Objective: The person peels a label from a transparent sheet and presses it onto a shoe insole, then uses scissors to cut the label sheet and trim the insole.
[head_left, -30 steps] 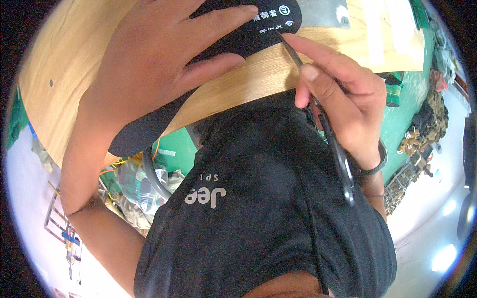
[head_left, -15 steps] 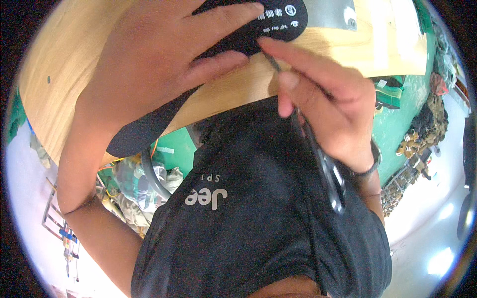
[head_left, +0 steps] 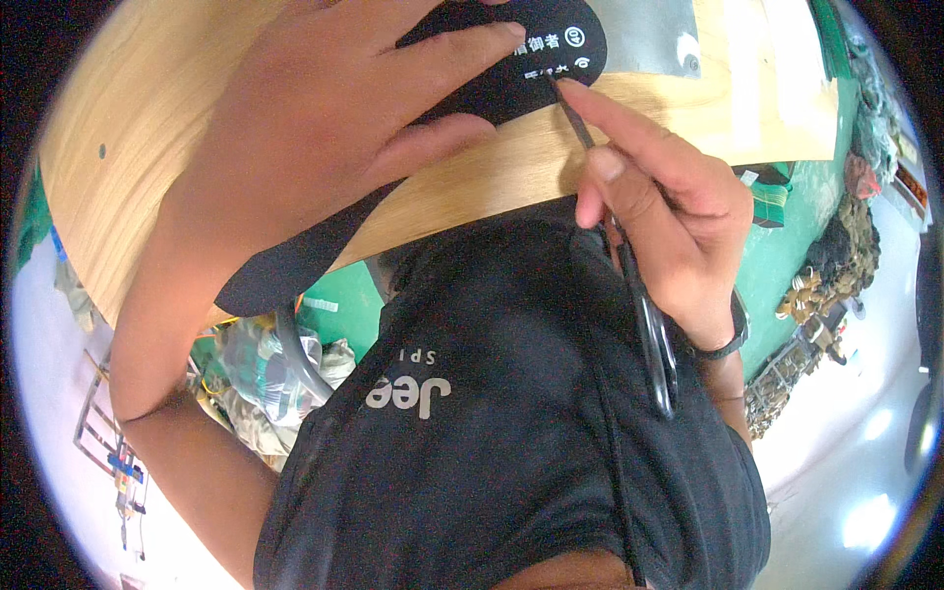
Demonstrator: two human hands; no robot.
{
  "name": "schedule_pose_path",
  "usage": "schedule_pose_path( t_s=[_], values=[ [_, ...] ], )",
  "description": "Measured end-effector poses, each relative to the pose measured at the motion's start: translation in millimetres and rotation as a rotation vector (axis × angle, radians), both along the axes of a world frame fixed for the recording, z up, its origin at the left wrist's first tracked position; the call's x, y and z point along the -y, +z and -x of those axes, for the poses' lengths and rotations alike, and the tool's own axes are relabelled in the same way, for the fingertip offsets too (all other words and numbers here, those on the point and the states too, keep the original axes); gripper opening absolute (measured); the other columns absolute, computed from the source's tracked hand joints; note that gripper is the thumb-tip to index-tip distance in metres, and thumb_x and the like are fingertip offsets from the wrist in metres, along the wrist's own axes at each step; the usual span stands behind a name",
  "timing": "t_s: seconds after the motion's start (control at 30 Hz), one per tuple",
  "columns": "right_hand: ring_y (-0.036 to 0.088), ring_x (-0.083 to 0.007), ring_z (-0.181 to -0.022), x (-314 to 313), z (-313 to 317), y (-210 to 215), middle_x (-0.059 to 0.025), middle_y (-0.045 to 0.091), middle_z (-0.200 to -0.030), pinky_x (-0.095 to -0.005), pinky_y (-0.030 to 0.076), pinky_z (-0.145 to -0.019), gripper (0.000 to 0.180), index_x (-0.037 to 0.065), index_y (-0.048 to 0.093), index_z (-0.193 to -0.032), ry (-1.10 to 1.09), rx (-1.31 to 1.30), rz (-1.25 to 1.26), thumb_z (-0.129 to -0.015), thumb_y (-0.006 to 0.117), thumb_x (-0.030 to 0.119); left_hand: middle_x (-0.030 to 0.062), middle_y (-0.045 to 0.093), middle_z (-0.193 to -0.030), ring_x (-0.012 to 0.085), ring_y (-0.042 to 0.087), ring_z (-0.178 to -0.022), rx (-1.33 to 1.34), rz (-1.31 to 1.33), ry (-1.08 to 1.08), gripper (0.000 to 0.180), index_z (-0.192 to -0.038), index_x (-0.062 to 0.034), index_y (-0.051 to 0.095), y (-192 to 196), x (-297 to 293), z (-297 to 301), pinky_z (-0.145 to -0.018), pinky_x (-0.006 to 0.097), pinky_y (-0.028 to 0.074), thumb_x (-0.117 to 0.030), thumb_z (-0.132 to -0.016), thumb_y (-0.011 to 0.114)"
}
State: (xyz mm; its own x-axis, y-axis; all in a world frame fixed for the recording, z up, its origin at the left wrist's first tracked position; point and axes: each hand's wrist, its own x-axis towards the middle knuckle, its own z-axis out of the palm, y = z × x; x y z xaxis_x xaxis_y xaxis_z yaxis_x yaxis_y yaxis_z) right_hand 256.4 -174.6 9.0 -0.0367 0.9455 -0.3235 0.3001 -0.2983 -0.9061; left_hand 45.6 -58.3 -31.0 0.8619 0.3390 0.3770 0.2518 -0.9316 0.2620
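Note:
A black shoe insole (head_left: 295, 256) with white print near one end lies across the wooden tabletop. My left hand (head_left: 305, 128) is spread flat over its middle, covering much of it and pressing it down. In my right hand (head_left: 678, 206) is a slim dark tool (head_left: 649, 324) with a narrow pointed end and a glossy black, loop-like rear end; I cannot tell its exact kind. Thumb and fingers pinch it near the point. Its tip meets the insole beside the print, close to the near edge; whether it touches cannot be made out.
The wooden tabletop (head_left: 472, 182) ends just in front of my black shirt. A grey metallic sheet (head_left: 654, 39) lies beyond the printed end. Below the table are plastic-wrapped bundles (head_left: 265, 369) at left, and piled goods (head_left: 836, 246) line the green floor at right.
My right hand has shifted slightly right and down with the tool, its tip now by the lower print. My left hand stays on the insole, with more print showing.

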Motion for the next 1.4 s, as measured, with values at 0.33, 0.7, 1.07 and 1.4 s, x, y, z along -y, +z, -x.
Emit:
schedule_pose_path(
  t_s=[0.33, 0.7, 1.07, 1.4],
  values=[
    [0.049, -0.0027, -0.057, -3.1, 1.2, 5.4, -0.0006, 0.063, -0.072, -0.0166, 0.037, -0.053, 0.035, 0.001, 0.062, -0.128, 0.066, 0.04, -0.018, -0.095, 0.051, 0.002, 0.0154, 0.055, -0.119, 0.0304, 0.059, -0.106, 0.017, 0.076, 0.028, 0.045, -0.114, -0.0041, 0.064, -18.7, -1.2, 4.9, -0.091, 0.04, 0.048, -0.025, -0.077, 0.077],
    [0.049, -0.0023, -0.06, -5.2, 0.8, 5.0, 0.0015, 0.061, -0.072, -0.0161, 0.036, -0.054, 0.035, 0.002, 0.061, -0.13, 0.127, 0.068, -0.01, -0.096, 0.052, 0.002, 0.0154, 0.054, -0.12, 0.0302, 0.058, -0.106, -0.133, 0.119, 0.06, 0.046, -0.116, -0.0045, 0.063, -11.9, 1.0, 1.7, -0.092, 0.04, 0.047, -0.029, -0.079, 0.076],
    [0.052, -0.0046, -0.063, -2.2, 5.3, -0.2, -0.0005, 0.062, -0.074, -0.0174, 0.039, -0.058, 0.033, 0.001, 0.063, -0.127, 0.106, 0.044, -0.024, -0.095, 0.054, 0.001, 0.0155, 0.055, -0.121, 0.0313, 0.058, -0.106, -0.027, 0.266, 0.026, 0.049, -0.117, -0.0045, 0.063, 9.7, -1.4, 0.9, -0.092, 0.04, 0.047, -0.03, -0.078, 0.077],
    [0.052, -0.0043, -0.062, -4.9, 1.9, -3.0, 0.0001, 0.061, -0.073, -0.0172, 0.039, -0.056, 0.034, 0.0, 0.062, -0.128, 0.139, 0.07, -0.052, -0.096, 0.052, 0.002, 0.0148, 0.054, -0.122, 0.0305, 0.058, -0.107, -0.095, 0.284, 0.06, 0.048, -0.118, -0.0049, 0.064, 14.0, 3.0, 0.7, -0.093, 0.039, 0.047, -0.031, -0.079, 0.076]
  ],
)
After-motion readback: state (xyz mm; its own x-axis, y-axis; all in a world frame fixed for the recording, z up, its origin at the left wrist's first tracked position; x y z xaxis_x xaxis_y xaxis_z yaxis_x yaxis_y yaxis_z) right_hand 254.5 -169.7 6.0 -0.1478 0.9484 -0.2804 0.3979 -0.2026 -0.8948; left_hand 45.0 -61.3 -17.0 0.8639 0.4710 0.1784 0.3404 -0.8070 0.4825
